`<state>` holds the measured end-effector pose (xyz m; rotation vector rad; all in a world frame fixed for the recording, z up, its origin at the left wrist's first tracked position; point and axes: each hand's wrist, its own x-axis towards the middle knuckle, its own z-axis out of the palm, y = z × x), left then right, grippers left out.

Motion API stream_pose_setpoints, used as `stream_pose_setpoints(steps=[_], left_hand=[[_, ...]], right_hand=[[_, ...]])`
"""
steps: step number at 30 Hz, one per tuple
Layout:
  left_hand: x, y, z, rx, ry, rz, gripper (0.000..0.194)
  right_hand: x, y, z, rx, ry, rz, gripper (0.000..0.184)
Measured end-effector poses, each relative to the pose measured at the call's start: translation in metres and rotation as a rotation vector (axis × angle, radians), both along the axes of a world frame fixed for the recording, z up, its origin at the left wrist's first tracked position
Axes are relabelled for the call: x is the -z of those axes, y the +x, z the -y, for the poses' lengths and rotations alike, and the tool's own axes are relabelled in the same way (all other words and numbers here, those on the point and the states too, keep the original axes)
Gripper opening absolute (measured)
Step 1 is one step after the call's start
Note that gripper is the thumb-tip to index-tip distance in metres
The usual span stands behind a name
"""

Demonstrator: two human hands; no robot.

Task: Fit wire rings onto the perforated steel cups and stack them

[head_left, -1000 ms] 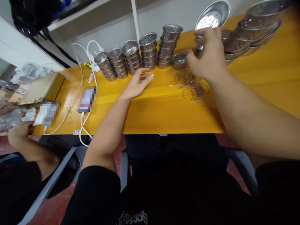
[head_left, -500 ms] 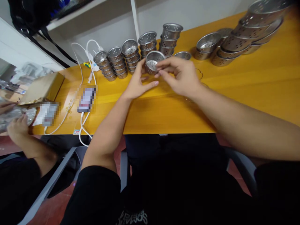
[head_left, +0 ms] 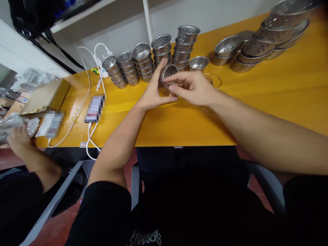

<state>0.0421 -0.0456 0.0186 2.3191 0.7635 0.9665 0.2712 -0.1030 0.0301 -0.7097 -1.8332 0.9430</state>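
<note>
A small metal cup with a perforated bottom (head_left: 166,74) is held above the table, tilted so its mouth faces toward me and to the right. My left hand (head_left: 151,90) is wrapped round its left side, thumb stretched out below. At the near rim, my right hand (head_left: 193,87) has its fingers bent and drawn together on the cup; whether they pinch something thin as well is hidden. A single perforated cup (head_left: 199,63) stands just behind my right hand. Thin wire rings (head_left: 217,79) lie beside my right wrist, partly covered by it.
Stacks of perforated cups (head_left: 143,56) line the back of the yellow table (head_left: 174,126). Bigger perforated cups (head_left: 258,42) are piled at the right. To the left lie a phone (head_left: 94,107) with white cables and a cardboard box (head_left: 46,95). A co-worker's hand (head_left: 19,136) touches clear plastic bags.
The cup has tipped further over and moved slightly down, with both hands still on it. My right hand has shifted down and left, uncovering more of the cup and rings behind it.
</note>
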Motion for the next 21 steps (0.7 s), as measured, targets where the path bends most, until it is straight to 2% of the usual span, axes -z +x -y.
stream_pose_setpoints(steps=[4,7,10,15,17,21], left_hand=[[0.000,0.001,0.001,0.062,-0.068,-0.041,0.127],[-0.002,-0.001,0.001,0.058,-0.133,-0.069,0.124],[-0.004,-0.004,-0.001,0.031,-0.172,-0.082,0.124],[0.000,-0.008,-0.005,0.012,-0.107,-0.130,0.101],[0.002,-0.008,-0.006,0.034,-0.097,-0.115,0.101],[0.001,-0.008,-0.004,0.035,-0.082,-0.113,0.103]], right_hand=[[-0.002,0.004,0.001,0.008,0.064,0.164,0.042],[-0.001,0.012,-0.005,0.067,0.211,0.325,0.040],[0.002,0.018,-0.012,0.048,0.328,0.449,0.034],[0.010,0.018,-0.017,0.059,0.349,0.514,0.038],[0.011,0.016,-0.016,0.064,0.361,0.531,0.038],[0.010,0.015,-0.015,0.045,0.357,0.572,0.024]])
